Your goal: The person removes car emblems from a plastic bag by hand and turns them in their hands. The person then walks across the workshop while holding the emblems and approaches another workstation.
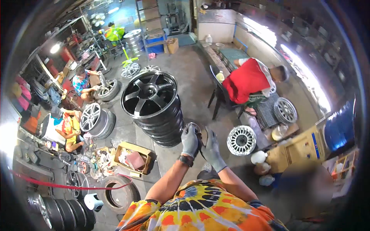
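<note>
In front of my chest, my left hand [189, 140] and my right hand [212, 151] are close together, both in grey gloves. Between them is a small dark piece [200, 143], thin and partly brownish; its kind cannot be made out. The fingers of my left hand are curled round one side of it. My right hand presses against the other side with its fingers fairly straight. Just beyond my left hand rises a stack of dark wheel rims [160, 127], topped by a glossy black spoked rim [149, 93].
A silver multi-spoke rim [241, 140] lies right of my hands. A person in red [246, 81] sits beyond it. At left, two people work near tyres and rims [96, 120]. A cardboard box [133, 158] and a tyre [117, 194] lie lower left; a red hose [69, 187] crosses there.
</note>
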A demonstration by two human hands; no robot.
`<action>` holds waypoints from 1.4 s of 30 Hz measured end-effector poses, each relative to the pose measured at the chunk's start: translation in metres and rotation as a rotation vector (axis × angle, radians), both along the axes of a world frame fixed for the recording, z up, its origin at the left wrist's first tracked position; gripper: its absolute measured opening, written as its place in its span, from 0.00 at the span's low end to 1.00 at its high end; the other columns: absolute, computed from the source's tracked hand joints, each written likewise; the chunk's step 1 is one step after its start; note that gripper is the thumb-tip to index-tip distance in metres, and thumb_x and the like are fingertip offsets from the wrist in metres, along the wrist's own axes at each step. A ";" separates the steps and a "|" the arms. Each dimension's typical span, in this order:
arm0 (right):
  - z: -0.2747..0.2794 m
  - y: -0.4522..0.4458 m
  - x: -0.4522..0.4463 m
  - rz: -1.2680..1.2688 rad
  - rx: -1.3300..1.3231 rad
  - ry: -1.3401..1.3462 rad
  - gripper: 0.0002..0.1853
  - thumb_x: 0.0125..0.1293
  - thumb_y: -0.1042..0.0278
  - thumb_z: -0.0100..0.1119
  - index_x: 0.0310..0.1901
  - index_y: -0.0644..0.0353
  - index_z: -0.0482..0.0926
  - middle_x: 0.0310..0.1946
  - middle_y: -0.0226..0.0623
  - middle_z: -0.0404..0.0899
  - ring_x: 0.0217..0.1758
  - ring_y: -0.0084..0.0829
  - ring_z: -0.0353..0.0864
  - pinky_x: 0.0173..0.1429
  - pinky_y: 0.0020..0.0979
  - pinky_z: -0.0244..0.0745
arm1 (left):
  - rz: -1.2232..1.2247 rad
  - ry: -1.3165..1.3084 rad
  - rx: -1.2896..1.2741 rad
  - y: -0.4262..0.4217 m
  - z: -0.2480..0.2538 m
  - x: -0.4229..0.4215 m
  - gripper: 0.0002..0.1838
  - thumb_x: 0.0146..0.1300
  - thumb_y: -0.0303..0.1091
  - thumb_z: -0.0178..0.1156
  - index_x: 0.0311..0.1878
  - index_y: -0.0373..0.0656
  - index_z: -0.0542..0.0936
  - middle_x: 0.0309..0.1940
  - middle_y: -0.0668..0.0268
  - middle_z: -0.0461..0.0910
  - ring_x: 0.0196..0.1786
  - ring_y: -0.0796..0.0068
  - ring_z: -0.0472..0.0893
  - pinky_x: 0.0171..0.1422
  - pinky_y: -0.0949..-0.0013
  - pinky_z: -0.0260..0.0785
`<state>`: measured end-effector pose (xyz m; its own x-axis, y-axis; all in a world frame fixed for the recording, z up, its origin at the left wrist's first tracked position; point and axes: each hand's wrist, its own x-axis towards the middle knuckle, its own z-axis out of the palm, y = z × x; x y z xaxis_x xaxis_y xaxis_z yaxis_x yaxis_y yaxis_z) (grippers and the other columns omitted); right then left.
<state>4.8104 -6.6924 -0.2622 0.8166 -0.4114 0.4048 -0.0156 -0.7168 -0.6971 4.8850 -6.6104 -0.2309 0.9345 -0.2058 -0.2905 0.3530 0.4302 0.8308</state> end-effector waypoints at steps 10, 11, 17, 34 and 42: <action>0.014 -0.106 0.147 0.134 0.081 -0.105 0.40 0.58 0.81 0.68 0.72 0.67 0.62 0.66 0.58 0.71 0.71 0.59 0.70 0.75 0.48 0.66 | -0.225 -0.432 0.279 -0.050 0.007 0.118 0.17 0.81 0.34 0.53 0.64 0.36 0.81 0.57 0.68 0.82 0.58 0.80 0.79 0.65 0.72 0.71; 0.014 -0.115 0.158 0.133 0.108 -0.045 0.41 0.57 0.81 0.69 0.73 0.68 0.62 0.66 0.58 0.71 0.71 0.59 0.69 0.75 0.48 0.66 | -0.216 -0.260 0.164 -0.064 -0.005 0.132 0.18 0.81 0.36 0.54 0.65 0.36 0.80 0.56 0.66 0.82 0.58 0.79 0.79 0.64 0.72 0.71; -0.007 -0.152 0.233 0.028 0.121 0.000 0.42 0.56 0.81 0.68 0.73 0.67 0.62 0.67 0.59 0.70 0.70 0.60 0.70 0.75 0.49 0.66 | -0.113 0.067 0.009 -0.128 -0.015 0.208 0.16 0.80 0.43 0.57 0.56 0.41 0.84 0.45 0.71 0.83 0.45 0.83 0.79 0.53 0.73 0.73; 0.032 -0.232 0.387 0.250 0.244 0.301 0.25 0.74 0.45 0.52 0.47 0.62 0.83 0.40 0.54 0.87 0.44 0.53 0.87 0.48 0.44 0.80 | -0.190 -0.124 0.142 -0.203 -0.040 0.396 0.18 0.82 0.49 0.51 0.61 0.46 0.77 0.43 0.73 0.77 0.44 0.81 0.76 0.48 0.73 0.72; 0.072 -0.341 0.382 0.027 1.240 0.359 0.35 0.70 0.26 0.55 0.56 0.54 0.83 0.41 0.30 0.84 0.37 0.22 0.80 0.43 0.26 0.76 | -0.434 -0.093 0.107 -0.270 -0.044 0.425 0.18 0.78 0.42 0.55 0.62 0.41 0.79 0.52 0.64 0.81 0.53 0.72 0.80 0.59 0.65 0.75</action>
<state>5.1925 -7.0338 -0.1904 0.8135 -0.3341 -0.4761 -0.3352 0.3996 -0.8532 5.3099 -6.8803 -0.2751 0.7912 -0.5578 -0.2505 0.4039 0.1692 0.8990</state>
